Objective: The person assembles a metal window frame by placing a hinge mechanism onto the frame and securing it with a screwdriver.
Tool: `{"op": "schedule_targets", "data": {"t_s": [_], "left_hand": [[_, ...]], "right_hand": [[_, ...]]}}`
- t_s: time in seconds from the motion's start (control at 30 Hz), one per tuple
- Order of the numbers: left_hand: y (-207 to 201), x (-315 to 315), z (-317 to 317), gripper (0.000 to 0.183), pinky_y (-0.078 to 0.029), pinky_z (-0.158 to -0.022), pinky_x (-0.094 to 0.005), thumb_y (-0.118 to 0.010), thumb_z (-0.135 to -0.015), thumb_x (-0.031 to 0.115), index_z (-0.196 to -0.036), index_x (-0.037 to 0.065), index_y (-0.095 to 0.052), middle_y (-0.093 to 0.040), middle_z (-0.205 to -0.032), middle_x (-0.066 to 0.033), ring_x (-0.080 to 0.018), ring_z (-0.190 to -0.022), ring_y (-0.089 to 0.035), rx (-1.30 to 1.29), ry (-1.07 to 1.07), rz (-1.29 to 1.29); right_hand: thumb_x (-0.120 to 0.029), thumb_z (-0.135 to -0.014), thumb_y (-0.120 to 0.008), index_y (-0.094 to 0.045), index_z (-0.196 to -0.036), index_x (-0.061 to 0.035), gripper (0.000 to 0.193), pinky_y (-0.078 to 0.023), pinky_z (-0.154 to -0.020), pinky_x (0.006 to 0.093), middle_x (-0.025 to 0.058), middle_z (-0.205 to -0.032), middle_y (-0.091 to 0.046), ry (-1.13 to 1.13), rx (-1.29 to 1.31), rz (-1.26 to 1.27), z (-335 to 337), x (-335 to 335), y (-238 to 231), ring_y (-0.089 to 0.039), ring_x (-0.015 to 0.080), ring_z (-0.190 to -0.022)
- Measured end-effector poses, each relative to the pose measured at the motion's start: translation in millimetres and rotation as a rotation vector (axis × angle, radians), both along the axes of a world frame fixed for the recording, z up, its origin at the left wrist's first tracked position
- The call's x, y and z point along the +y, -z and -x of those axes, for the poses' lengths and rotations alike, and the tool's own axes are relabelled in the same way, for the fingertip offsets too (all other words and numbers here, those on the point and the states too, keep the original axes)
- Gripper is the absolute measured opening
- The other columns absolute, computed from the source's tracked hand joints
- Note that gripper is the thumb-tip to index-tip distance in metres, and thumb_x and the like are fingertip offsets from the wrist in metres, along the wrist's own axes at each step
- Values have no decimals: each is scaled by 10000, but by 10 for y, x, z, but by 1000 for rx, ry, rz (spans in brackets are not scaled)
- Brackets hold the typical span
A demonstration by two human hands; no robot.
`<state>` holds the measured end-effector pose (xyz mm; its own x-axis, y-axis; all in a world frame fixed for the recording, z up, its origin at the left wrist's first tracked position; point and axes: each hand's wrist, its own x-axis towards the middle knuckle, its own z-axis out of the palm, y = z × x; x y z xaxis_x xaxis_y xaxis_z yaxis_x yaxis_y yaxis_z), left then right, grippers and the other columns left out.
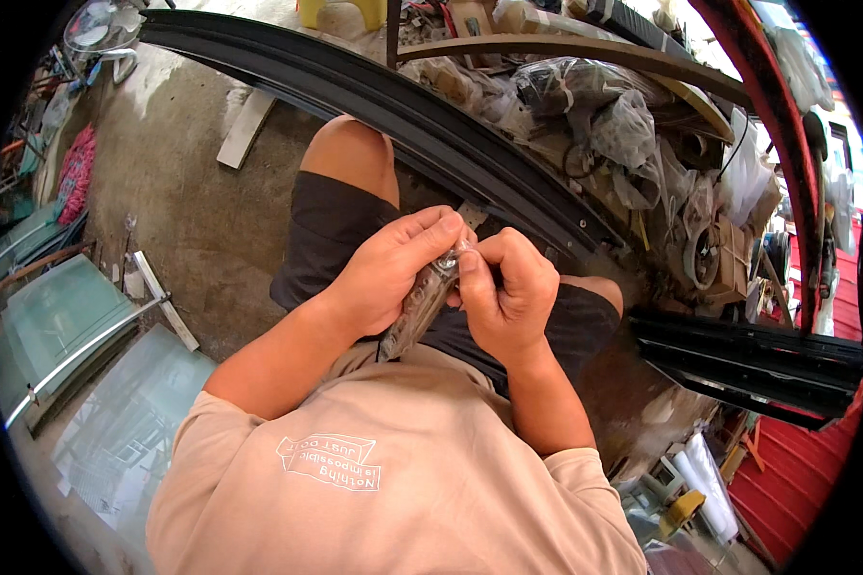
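Observation:
Between my two hands is a long, narrow packet in clear crinkled plastic (pixel 418 314), with something dark inside that I cannot make out. My left hand (pixel 393 264) is closed around its upper part, thumb and finger at the tip. The fingers of my right hand (pixel 510 292) pinch the plastic at the same upper end, the thumb pressed against the curled forefinger. The packet's lower end rests close to my shirt, above my lap. Just beyond my hands, a long black metal profile (pixel 374 105) runs across in front of my knees.
Glass sheets (pixel 129 422) lie at the left, near a white strip (pixel 166 302). A wooden board (pixel 245 128) is on the floor ahead. Plastic-wrapped bundles (pixel 585 86) are piled at the far right, behind a red post (pixel 786 125). More black profiles (pixel 748 364) jut in from the right.

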<state>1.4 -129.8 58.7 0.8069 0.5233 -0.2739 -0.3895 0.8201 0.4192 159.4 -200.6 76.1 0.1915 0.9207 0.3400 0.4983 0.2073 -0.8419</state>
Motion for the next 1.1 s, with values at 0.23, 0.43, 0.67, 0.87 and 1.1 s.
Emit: {"op": "schedule_targets", "data": {"t_s": [0.23, 0.43, 0.67, 0.87, 1.1], "left_hand": [[124, -84, 97, 318, -546, -817, -331, -741, -1024, 233, -1233, 73, -562, -603, -1170, -52, -152, -955, -621, 63, 5, -355], [164, -110, 209, 293, -635, -846, -373, -656, -1040, 145, -1290, 49, -537, -601, -1224, -96, -202, -1078, -658, 103, 8, -148], [202, -193, 313, 269, -649, -1000, -559, -559, -1081, 165, -1310, 37, -497, -586, -1274, -134, -262, -1218, -671, -48, 7, 16], [165, -240, 300, 296, -644, -1009, -562, -545, -1086, 174, -1335, 39, -459, -577, -1284, -140, -266, -1259, -655, -25, 45, 4], [276, -293, 287, 234, -585, -1091, -523, -544, -1097, 145, -1296, 31, -497, -606, -1239, -109, -245, -1193, -674, -19, -13, -34]], "right_hand": [[-78, -1023, -699, -667, -893, 10, 160, -511, -604, 281, 59, -733, -665, 12, 226, 165, -33, -44, 30, -627, 90, -673], [-143, -1022, -751, -664, -1090, 1, 181, -479, -635, 252, 15, -823, -675, -6, 603, 276, -4, -61, 39, -583, 58, -706], [-88, -954, -794, -709, -1131, 0, 216, -458, -654, 252, 33, -892, -632, -152, 289, 323, -45, -52, 23, -562, 88, -747], [-70, -962, -774, -700, -1019, 7, 121, -482, -652, 269, 57, -887, -621, -114, 252, 344, -21, -49, 18, -588, 110, -738], [-165, -1076, -678, -635, -1054, 1, 173, -542, -694, 259, 15, -927, -637, -94, 826, 605, -13, -149, 49, -592, 75, -784]]}}
